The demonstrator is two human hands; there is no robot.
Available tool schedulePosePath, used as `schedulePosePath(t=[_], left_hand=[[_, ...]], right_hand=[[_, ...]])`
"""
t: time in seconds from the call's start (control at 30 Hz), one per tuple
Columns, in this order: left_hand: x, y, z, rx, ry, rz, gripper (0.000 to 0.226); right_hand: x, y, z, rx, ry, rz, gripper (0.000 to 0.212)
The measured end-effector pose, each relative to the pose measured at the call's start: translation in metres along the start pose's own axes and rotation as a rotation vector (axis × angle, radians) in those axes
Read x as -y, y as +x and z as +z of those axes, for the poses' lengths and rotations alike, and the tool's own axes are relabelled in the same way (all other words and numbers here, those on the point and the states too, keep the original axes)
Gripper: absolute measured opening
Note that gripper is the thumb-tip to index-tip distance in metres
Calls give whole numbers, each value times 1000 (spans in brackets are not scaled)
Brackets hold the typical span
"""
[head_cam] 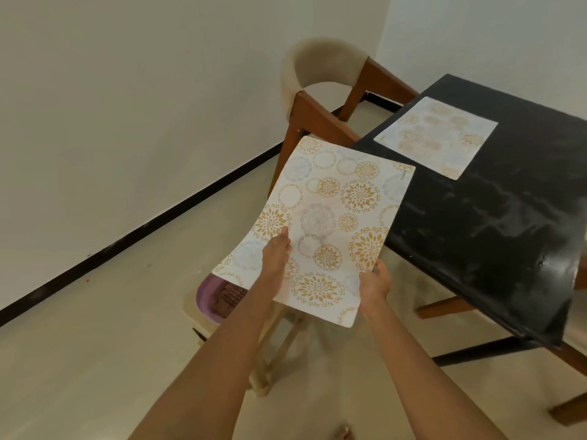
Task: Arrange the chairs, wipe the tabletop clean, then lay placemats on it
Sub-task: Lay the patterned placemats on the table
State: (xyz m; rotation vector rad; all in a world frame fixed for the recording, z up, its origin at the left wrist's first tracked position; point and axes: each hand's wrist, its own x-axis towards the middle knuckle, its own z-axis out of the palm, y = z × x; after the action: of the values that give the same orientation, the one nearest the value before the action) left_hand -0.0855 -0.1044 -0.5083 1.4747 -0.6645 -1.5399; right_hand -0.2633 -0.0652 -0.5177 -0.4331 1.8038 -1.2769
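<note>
Both hands hold a patterned placemat (330, 217) in the air, left hand (278, 255) and right hand (376, 282) pinching its near edge, beside a black bench (495, 223) carrying a second placemat (436, 136)

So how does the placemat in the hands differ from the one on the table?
The held placemat is bowed in mid-air, mostly off the black table; the laid placemat lies flat. The held one's pattern looks vivid, the laid one's faded. Both share the floral-circle print.
</note>
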Motion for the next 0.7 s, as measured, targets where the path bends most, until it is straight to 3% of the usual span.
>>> schedulePosePath(t=[0.33,0.7], left_hand=[[-22,24,155,98,5,53,26],[-24,67,301,226,60,64,26]], right_hand=[[79,101,-90,-91,30,-88,30],[119,215,-173,-186,118,-26,42]])
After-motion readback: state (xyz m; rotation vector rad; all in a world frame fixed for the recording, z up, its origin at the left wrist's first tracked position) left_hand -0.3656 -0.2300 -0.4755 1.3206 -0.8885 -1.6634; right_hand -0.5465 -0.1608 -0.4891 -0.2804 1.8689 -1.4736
